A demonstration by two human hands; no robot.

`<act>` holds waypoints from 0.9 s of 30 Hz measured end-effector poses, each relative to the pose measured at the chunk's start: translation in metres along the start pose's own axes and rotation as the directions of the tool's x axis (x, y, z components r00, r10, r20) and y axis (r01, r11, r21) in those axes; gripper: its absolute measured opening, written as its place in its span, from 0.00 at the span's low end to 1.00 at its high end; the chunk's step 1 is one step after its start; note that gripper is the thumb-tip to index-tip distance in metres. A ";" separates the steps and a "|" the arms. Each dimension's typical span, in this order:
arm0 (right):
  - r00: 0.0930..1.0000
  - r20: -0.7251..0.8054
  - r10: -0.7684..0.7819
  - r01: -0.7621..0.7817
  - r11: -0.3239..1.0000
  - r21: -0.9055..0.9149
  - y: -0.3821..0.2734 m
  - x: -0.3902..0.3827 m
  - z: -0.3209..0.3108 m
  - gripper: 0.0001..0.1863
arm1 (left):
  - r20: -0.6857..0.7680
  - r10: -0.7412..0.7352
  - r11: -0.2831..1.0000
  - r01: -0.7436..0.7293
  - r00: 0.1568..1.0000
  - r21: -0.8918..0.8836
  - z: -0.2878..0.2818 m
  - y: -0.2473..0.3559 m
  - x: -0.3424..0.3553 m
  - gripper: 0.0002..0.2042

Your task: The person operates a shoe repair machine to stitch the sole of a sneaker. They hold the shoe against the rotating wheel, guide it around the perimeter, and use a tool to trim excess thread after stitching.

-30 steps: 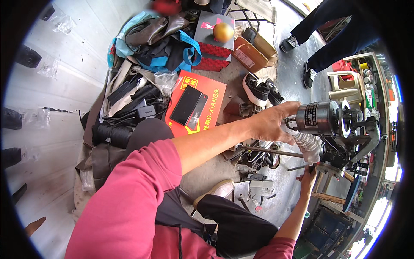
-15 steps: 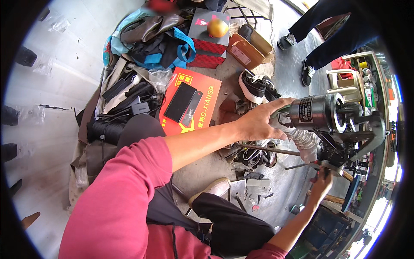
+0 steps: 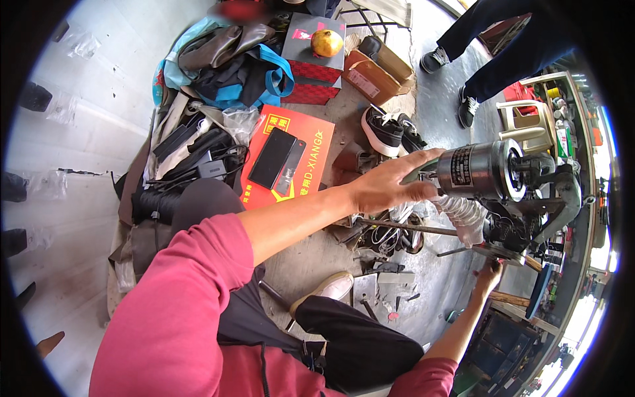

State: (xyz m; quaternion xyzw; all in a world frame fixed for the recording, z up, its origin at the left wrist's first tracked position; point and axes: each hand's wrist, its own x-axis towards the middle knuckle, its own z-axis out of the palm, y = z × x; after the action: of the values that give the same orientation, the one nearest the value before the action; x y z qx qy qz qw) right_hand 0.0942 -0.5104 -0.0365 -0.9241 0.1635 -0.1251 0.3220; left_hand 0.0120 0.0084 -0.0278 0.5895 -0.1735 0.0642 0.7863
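A hand-cranked machine, apparently a shoe-repair sewing machine (image 3: 479, 173), stands at the right, with a silver cylinder and dark linkage arms. My left hand (image 3: 391, 183) reaches across to the cylinder's near end. Its fingers close around a greenish piece (image 3: 423, 171) there, mostly covered by the hand, so I cannot make out what it is. Below the linkage is a metal wheel (image 3: 504, 254). My right hand (image 3: 488, 274), lower right, is wrapped round a dark crank handle (image 3: 497, 263) at that wheel. Crumpled clear plastic (image 3: 465, 218) hangs under the cylinder.
A red box (image 3: 311, 155) carries a black phone (image 3: 272, 159). Black shoes (image 3: 382, 130), an open cardboard box (image 3: 370, 74) and a dark box (image 3: 311, 83) topped by a round fruit (image 3: 327, 43) stand beyond. Another person's legs (image 3: 489, 66) are at the upper right. Shelves line the right.
My right hand has moved a little upward with the crank handle, and the linkage arms on the machine have shifted. My left hand stays at the cylinder's end. The whole view has shifted slightly.
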 end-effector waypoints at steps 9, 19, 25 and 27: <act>0.925 0.374 0.073 -0.135 0.981 0.143 -0.040 -0.063 0.047 0.15 | -0.096 -0.054 0.990 0.041 0.994 -0.134 0.005 0.016 -0.011 0.50; 0.940 0.342 0.008 -0.058 0.989 0.137 -0.042 -0.067 0.048 0.18 | -0.171 -0.250 0.917 0.176 0.953 -0.359 0.009 0.000 0.000 0.34; 0.952 0.307 -0.006 -0.032 0.992 0.119 -0.041 -0.065 0.051 0.21 | -0.137 -0.241 0.890 0.162 0.961 -0.427 0.005 0.000 0.001 0.36; 0.954 0.299 -0.008 -0.028 0.993 0.113 -0.043 -0.067 0.050 0.21 | -0.158 -0.229 0.893 0.143 0.961 -0.427 0.005 0.002 0.002 0.35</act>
State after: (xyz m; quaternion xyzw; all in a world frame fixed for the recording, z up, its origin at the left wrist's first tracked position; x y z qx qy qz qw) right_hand 0.0598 -0.4253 -0.0560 -0.9113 0.1100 0.0085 0.3967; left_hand 0.0125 0.0039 -0.0243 0.4150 -0.0442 0.0106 0.9087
